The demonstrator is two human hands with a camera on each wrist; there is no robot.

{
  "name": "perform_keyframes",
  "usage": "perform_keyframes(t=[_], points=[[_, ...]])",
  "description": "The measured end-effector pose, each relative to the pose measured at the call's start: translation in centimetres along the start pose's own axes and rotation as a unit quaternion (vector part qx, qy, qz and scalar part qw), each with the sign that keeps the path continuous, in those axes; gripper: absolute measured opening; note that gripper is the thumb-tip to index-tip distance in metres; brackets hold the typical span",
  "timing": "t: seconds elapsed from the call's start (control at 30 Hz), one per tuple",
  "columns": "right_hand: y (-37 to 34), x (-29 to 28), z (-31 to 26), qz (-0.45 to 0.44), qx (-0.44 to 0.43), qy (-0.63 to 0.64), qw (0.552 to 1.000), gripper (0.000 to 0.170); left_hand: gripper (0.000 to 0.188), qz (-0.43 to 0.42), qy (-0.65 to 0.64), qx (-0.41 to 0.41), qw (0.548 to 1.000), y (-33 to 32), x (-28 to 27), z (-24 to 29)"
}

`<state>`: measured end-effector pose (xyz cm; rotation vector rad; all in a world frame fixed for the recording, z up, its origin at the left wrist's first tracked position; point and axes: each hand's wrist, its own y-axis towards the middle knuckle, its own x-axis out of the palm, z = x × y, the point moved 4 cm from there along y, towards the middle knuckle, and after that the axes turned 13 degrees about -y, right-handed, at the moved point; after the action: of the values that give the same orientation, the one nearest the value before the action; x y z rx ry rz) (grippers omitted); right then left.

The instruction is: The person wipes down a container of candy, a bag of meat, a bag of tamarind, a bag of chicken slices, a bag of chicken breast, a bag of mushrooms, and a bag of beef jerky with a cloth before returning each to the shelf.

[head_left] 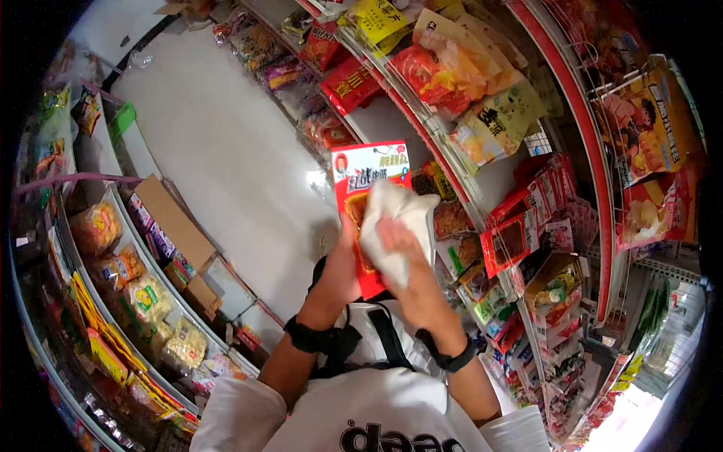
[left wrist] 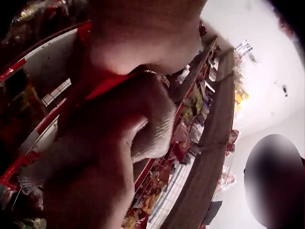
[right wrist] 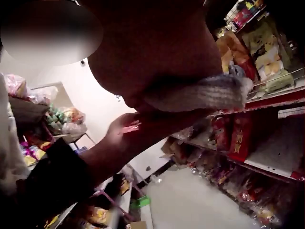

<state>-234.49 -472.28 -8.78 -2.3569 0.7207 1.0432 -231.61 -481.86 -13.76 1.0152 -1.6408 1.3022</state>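
In the head view, my left hand (head_left: 343, 262) grips the lower left edge of a flat red snack packet (head_left: 343, 169) with a white top and printed lettering. A white cloth (head_left: 418, 215), bunched up, covers the packet's middle and right side. My right hand (head_left: 401, 245) holds the cloth against the packet's face. The left wrist view shows the cloth's ribbed fabric (left wrist: 155, 136) beside a dark strip of red packet (left wrist: 102, 86). From the right wrist, the cloth (right wrist: 205, 93) appears under my right hand (right wrist: 157, 47); its fingertips are hidden.
On my right, shelves with red edge strips (head_left: 418, 113) carry bagged snacks (head_left: 493, 124) and a row of red packets (head_left: 512, 241). Curved shelves on the left hold more bags (head_left: 147, 297) and a cardboard box (head_left: 175, 218). Pale floor (head_left: 218, 128) runs between them.
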Motion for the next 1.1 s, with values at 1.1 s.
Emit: perform_keyframes(t=[1.1], points=[[6.4,2.1,-10.7,-0.010,-0.171,-0.041,0.984,0.065,0.071,-0.024,0.329,0.266,0.906,-6.3,-1.4,8.8]])
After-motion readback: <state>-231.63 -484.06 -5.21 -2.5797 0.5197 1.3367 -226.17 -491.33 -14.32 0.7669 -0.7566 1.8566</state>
